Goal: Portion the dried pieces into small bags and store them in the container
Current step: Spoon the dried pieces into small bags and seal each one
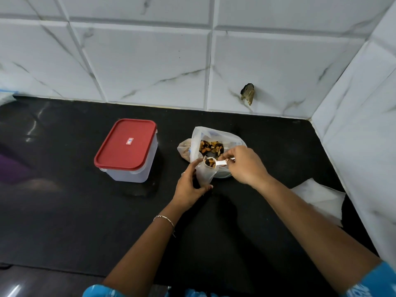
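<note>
A large clear plastic bag [197, 138] stands open on the black counter with brown and dark dried pieces [211, 146] inside. My left hand [188, 189] grips a small clear bag [204, 173] upright just in front of it. My right hand [244, 165] pinches the handle of a white scoop [214, 162]. The scoop's bowl, loaded with dried pieces, hovers at the small bag's mouth. A clear plastic container [137, 166] with a red lid [126, 143] shut on it stands to the left.
The black counter [64, 211] runs back to a white tiled wall [150, 61] and meets another tiled wall on the right. A stack of empty clear bags [319, 198] lies at the right, by that wall. A purple blur [10, 168] sits at the left edge.
</note>
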Tool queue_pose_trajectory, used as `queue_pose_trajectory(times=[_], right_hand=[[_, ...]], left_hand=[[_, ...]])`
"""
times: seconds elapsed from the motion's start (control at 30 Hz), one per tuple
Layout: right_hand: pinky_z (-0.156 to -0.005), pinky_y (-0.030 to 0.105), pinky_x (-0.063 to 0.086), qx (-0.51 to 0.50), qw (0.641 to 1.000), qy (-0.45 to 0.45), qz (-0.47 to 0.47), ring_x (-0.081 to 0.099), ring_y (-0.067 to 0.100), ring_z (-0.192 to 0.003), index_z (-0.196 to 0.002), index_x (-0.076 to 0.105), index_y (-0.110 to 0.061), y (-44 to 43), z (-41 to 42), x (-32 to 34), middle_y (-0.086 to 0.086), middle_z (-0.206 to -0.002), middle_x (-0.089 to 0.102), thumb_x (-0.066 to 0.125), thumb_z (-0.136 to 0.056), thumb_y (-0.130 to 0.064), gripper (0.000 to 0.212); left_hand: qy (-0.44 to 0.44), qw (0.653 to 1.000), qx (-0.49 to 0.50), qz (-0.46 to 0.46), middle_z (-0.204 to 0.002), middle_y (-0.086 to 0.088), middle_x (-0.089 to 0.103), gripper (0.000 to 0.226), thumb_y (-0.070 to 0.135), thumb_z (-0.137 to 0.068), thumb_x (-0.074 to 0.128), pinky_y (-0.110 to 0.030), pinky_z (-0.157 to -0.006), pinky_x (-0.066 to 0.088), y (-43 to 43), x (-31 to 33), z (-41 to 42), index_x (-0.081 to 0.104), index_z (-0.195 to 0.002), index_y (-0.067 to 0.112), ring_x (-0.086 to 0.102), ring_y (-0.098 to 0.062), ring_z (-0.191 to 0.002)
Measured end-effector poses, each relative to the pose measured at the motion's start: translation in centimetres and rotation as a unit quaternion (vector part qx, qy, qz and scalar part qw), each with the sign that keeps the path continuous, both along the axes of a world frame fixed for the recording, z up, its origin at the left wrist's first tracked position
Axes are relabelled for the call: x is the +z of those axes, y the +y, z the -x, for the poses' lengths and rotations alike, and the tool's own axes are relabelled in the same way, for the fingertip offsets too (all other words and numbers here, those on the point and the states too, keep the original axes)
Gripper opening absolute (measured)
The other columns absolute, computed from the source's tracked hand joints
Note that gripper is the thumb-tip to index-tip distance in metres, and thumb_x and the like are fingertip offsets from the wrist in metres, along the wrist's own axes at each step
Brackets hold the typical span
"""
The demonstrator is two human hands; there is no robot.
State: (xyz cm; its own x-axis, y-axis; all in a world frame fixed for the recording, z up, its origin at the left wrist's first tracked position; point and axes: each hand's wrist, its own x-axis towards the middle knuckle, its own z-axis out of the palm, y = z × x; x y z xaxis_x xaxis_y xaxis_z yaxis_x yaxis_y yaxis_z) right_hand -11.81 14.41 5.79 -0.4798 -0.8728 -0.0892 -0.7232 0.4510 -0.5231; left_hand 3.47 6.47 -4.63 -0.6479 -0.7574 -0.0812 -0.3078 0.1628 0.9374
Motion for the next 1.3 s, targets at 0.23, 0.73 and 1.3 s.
queue_pose_trajectory(times=[0.23,0.73,1.3], right_hand=[[-0.070,0.022,0.040,0.174,0.952,0.250,0.016,0.062,0.016,-0.097,-0.122,0.059,-0.019,1.6,-2.5,1.1,0.000,-0.107,0.065,0.056,-0.091,-0.008,0.033],[-0.063,0.033,0.058,0.221,0.918,0.309,0.115,0.066,0.019,-0.082,-0.105,0.067,-0.011,3.5,-2.7,-1.5,0.006,-0.098,0.070,0.057,-0.082,-0.007,0.026],[-0.056,0.008,0.044,-0.158,0.913,-0.303,0.221,0.061,-0.002,-0.068,-0.093,0.073,-0.013,2.9,1.0,0.2,-0.003,-0.089,0.070,0.064,-0.086,-0.002,0.016]], left_hand=[[0.008,1.000,-0.004,-0.013,-0.141,0.008,0.044,0.082,0.023,-0.075,0.082,-0.027,-0.104,0.041,0.0,0.1,-0.1,0.035,-0.139,0.042,0.042,-0.010,-0.129],[0.074,0.995,0.020,-0.071,-0.140,-0.001,0.046,0.071,0.064,-0.056,0.081,-0.040,-0.104,0.048,0.3,0.0,0.2,0.045,-0.118,0.062,0.051,-0.015,-0.126],[0.048,0.998,0.030,-0.039,-0.142,0.005,0.036,0.054,0.038,-0.067,0.086,-0.041,-0.108,0.043,-0.9,1.1,0.3,0.057,-0.112,0.044,0.043,-0.017,-0.129]])
